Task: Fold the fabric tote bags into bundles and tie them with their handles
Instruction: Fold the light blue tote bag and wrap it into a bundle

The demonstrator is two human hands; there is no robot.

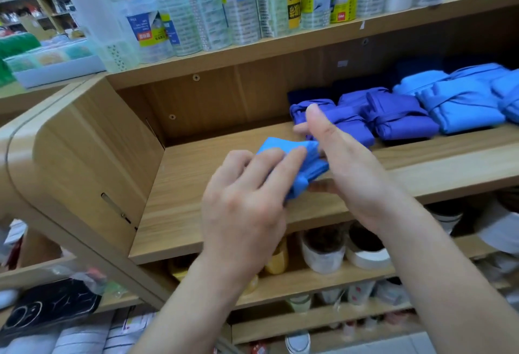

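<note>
A small folded bundle of light blue tote fabric (304, 166) hangs between both hands just above the wooden shelf board (196, 185). My left hand (247, 199) presses its fingers over the bundle's near side. The far side is pinched by my right hand (342, 162), thumb raised. Behind them on the shelf lie tied bundles: dark blue ones (393, 117) and lighter blue ones (460, 100) to the right. Much of the held bundle is hidden by my fingers.
The shelf's left wall (92, 168) stands close to the left. Wrapped tape rolls and packages (241, 2) fill the shelf above. Cups and white tape rolls (342, 252) sit on the shelf below. Bare shelf board lies left of the hands.
</note>
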